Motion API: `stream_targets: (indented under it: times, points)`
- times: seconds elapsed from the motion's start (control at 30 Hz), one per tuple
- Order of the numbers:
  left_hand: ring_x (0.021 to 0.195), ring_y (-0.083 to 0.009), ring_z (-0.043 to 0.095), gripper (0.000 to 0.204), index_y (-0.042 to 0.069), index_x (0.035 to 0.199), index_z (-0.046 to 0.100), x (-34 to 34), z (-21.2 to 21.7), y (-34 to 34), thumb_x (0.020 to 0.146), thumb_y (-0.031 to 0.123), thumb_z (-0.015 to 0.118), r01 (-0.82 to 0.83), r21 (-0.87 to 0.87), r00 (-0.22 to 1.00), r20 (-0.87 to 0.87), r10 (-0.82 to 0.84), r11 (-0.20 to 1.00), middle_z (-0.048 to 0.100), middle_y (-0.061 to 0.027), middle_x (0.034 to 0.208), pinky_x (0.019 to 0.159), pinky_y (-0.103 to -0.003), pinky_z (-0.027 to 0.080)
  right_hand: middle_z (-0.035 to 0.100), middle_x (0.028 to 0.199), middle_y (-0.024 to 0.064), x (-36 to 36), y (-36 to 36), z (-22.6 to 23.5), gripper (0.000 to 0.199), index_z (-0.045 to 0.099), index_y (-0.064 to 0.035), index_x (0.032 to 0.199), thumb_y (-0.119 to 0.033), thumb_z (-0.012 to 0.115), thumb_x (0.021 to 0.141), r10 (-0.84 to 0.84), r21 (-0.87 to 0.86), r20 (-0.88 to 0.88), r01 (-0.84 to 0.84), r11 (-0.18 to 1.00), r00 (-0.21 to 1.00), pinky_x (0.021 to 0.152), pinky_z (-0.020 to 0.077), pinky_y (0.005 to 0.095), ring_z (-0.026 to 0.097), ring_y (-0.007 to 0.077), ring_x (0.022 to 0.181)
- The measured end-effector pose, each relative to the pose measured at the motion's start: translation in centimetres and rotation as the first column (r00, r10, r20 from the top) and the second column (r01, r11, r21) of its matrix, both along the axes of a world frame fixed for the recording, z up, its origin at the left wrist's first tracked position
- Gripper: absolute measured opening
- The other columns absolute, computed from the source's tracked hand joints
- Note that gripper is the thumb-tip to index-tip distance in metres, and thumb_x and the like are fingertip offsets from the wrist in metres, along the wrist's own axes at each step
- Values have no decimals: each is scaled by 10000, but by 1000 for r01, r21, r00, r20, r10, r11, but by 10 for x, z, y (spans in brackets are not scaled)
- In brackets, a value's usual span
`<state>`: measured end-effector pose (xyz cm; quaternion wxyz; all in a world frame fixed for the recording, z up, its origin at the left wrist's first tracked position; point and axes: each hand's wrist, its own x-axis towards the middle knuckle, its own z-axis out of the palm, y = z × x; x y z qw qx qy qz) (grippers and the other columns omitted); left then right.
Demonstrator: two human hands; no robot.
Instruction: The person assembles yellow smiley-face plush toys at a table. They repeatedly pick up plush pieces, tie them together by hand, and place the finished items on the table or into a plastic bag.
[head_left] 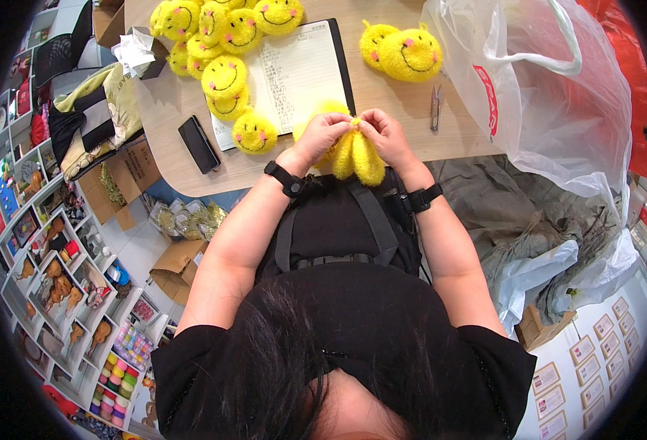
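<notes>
Between my two hands hangs a fuzzy yellow yarn piece with rounded lobes, at the table's near edge. My left hand pinches it from one side near its top. On the other side, my right hand pinches the same top spot, its fingertips almost meeting the left ones. More yellow fuzz shows behind my left hand. Just beyond lies an open notebook with handwritten lines. Several fuzzy yellow smiley plush pieces lie on and beside it. Whatever small detail sits between my fingertips is hidden.
Small thread snips and more smiley plushes lie to the right. A translucent plastic bag covers the table's right end. At the left are a black phone and a tissue box. Shelves stand left.
</notes>
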<state>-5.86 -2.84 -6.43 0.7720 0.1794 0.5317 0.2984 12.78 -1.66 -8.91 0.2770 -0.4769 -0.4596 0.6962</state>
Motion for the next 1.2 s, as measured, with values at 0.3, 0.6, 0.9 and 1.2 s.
stream_targets:
  times: [0.3,0.6,0.9,1.2]
  points:
    - [760,-25,559,164,42,1009,682,0,-12,-3,892,155,705,58,200,992,-123,-33,978,659,35,874,663,-189,455,624,882,3,-8,-1,7,120,602,2,1010,-95,623,943,-28,79,119,18,997,992,729,487,232,570,65,815]
    - [592,-113,578,80,5,819,724,10,-9,-5,802,75,760,310,630,719,-646,259,712,644,-58,678,570,-240,467,658,829,34,-9,-4,-9,149,630,7,1014,-120,626,938,-69,11,121,68,998,990,661,495,245,581,68,738]
    - [592,-50,498,165,-16,924,710,8,-16,-11,860,133,739,87,479,852,-490,183,874,603,39,694,543,-216,418,628,850,-15,-14,-3,0,114,625,5,1012,-94,624,955,-81,-5,114,82,997,990,687,482,217,565,48,780]
    - [546,-3,403,175,44,1012,711,1,-2,-3,923,192,683,-37,47,997,-67,40,998,581,79,710,495,-178,297,696,888,120,-12,7,17,131,670,-8,977,-102,674,885,-170,232,252,111,966,953,699,528,315,667,215,771]
